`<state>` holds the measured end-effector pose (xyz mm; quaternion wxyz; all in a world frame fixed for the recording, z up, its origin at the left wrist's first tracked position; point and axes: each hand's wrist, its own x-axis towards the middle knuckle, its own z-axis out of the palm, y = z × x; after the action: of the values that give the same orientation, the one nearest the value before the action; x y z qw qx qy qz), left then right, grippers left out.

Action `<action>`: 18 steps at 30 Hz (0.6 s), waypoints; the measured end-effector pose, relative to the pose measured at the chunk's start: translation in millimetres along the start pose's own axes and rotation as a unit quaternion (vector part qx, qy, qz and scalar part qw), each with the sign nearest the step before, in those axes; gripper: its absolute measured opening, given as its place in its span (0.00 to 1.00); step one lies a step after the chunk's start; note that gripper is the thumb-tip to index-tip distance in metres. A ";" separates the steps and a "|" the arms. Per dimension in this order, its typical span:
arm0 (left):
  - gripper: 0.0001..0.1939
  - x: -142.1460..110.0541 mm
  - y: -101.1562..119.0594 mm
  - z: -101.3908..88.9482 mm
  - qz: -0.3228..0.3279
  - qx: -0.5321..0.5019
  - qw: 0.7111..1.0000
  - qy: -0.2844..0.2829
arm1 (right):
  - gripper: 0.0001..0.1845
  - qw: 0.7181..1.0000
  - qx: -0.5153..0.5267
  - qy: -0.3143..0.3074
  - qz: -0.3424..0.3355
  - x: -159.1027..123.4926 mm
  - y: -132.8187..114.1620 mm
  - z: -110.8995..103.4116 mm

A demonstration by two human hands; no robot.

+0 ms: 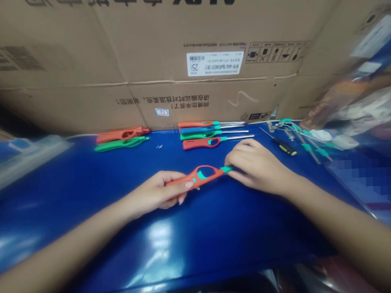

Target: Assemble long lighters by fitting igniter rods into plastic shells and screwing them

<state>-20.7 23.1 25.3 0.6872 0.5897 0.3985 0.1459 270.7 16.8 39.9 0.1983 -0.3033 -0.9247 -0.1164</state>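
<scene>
My left hand (165,189) is closed around the handle of an orange lighter (213,175) with a teal trigger, held above the blue table. At the lighter's front end, my right hand (252,163) pinches the teal collar, and its fingers hide whatever lies beyond. Behind my hands, several long-nosed lighters lie side by side: a red one (195,144) in front, then a green one (199,135), a blue one (196,130) and an orange one (194,124). Farther left rest an orange lighter body (116,135) and a green lighter body (116,144), with no metal tubes showing.
A large cardboard box (137,44) walls off the back of the blue table (187,247). On the right lie a black-and-yellow screwdriver (285,148) and metal tubes with teal collars (308,147). A blurred clear plastic container (26,159) stands at left.
</scene>
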 end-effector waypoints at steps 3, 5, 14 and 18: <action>0.21 0.8 -1.8 -3.0 0.025 0.059 0.997 0.034 | 0.10 0.999 0.020 -0.025 0.014 -0.6 2.6 -0.7; 0.21 1.2 -3.1 -3.7 0.054 0.116 0.990 0.067 | 0.12 0.999 0.026 -0.040 0.018 -0.9 4.2 -1.3; 0.13 -5.1 -5.9 -0.1 0.223 0.362 0.897 0.117 | 0.13 0.995 0.057 -0.080 -0.006 -2.3 0.5 8.4; 0.10 -10.6 -9.4 -0.1 0.290 0.422 0.850 0.123 | 0.13 0.996 0.049 -0.070 -0.026 -3.2 -4.2 11.4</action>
<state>-30.1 13.6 20.6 0.2441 0.8888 0.3140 0.2278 267.2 15.6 27.9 0.1447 -0.2760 -0.9486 -0.0542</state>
